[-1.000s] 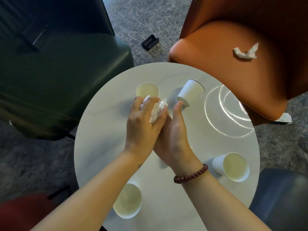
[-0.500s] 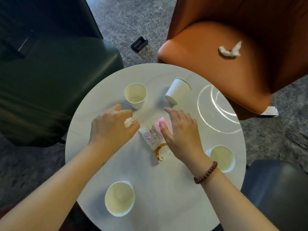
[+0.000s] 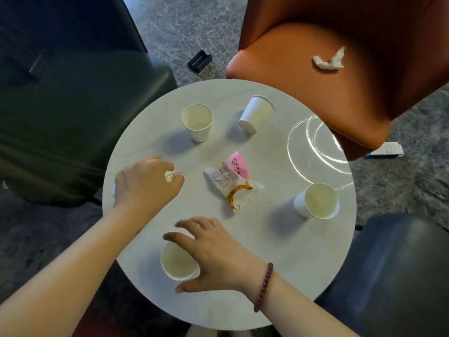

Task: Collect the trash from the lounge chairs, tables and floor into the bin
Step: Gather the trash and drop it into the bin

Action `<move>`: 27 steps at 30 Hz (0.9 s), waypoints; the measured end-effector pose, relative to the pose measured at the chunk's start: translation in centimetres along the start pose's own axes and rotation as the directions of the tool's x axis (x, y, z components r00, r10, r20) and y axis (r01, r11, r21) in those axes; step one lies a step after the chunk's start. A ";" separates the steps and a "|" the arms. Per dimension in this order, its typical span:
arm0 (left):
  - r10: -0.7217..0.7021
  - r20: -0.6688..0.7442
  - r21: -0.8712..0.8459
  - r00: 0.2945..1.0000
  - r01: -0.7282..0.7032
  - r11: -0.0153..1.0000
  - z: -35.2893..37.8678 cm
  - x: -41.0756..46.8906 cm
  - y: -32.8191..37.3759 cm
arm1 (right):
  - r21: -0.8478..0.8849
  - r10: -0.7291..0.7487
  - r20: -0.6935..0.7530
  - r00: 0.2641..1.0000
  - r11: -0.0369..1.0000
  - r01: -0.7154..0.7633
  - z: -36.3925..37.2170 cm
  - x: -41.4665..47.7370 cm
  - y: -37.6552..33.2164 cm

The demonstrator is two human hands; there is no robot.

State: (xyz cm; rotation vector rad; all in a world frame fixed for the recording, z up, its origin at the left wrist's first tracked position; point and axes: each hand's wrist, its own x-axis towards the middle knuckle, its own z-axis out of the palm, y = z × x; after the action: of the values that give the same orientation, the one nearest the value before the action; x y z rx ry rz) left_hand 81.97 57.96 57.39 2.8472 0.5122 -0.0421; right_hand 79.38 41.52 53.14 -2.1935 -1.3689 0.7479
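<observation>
On the table [image 3: 279, 263], the left hand [image 3: 145, 184] clenches a crumpled tissue [image 3: 170, 176]. The right hand [image 3: 215, 252] spreads, fingers loose, over the empty near cup [image 3: 177, 265]. Wrappers [image 3: 230, 182] lie mid-table; the right cup [image 3: 317, 201] stands empty.

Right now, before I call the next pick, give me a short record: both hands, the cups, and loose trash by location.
left hand: grips a crumpled white wad
right hand: spread over the nearest cup, fingers not closed on it
cups: four on the table; three upright, the tipped cup lies on its side at the far side
table centre: snack wrappers
orange chair: crumpled tissue on the seat
floor: small black object; white-and-blue box beside the orange chair
</observation>
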 end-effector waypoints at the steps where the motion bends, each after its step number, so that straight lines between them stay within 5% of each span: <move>1: -0.007 -0.007 0.008 1.000 0.007 1.000 -0.1 -0.5 -0.3 | -0.023 -0.017 0.033 0.999 1.000 0.018 0.6 0.1 -0.4; 9: -0.058 -0.035 0.067 0.998 0.060 0.996 1.3 -5.3 -0.6 | -0.160 -0.034 -0.048 0.998 0.987 0.026 3.4 -0.1 -0.2; 14: -0.083 -0.012 0.056 0.996 0.084 0.995 2.1 -7.2 -0.1 | -0.105 0.009 -0.258 0.966 0.994 -0.037 1.9 -2.1 1.3; 21: -0.039 0.007 -0.031 0.999 0.040 0.999 -0.7 -5.2 6.8 | -0.108 0.119 -0.550 0.826 0.971 -0.212 -7.2 -7.5 4.2; 27: 0.046 0.001 -0.043 0.999 -0.045 0.998 -1.5 -3.2 12.5 | 0.007 0.324 -0.652 0.686 0.907 -0.421 -10.5 -12.6 8.7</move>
State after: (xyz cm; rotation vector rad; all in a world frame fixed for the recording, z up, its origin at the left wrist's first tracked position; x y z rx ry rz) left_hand 83.29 45.88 62.07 2.8153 0.4424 -0.0248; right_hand 87.50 25.63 58.29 -2.5346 -0.6382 -0.0332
